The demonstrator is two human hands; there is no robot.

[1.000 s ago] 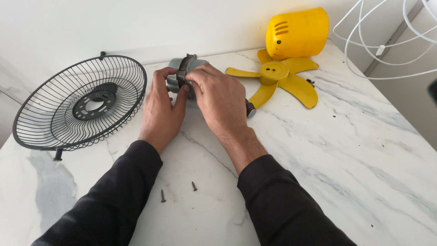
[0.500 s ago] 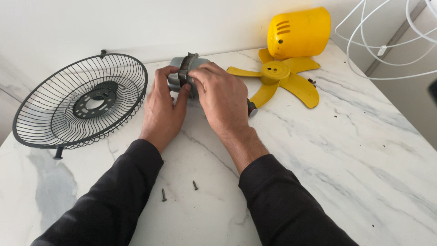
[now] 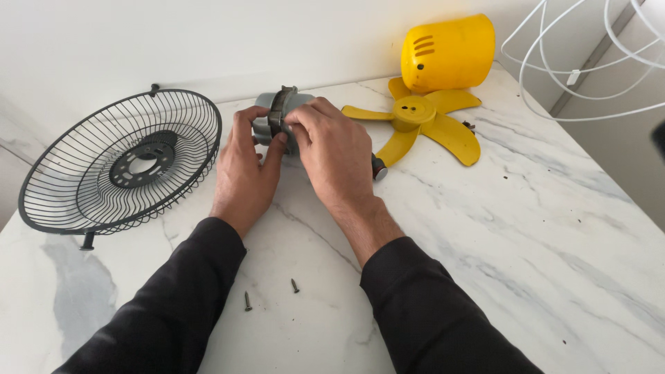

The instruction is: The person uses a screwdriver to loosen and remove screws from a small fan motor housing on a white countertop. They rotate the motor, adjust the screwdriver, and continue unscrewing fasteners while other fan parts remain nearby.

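Both hands close their grip on a grey cylindrical fan motor housing (image 3: 278, 118) that rests on the white marble worktop (image 3: 526, 235): the left hand (image 3: 244, 170) clasps its near left side, thumb up against the dark metal band, while the right hand (image 3: 336, 156) wraps over its right side. Just left leans a black round wire fan guard (image 3: 125, 166). Right of the hands lies a yellow five-bladed plastic propeller (image 3: 422, 121), a yellow rounded plastic cover (image 3: 449, 54) behind it. Two small dark screws (image 3: 270, 292) lie between the sleeves.
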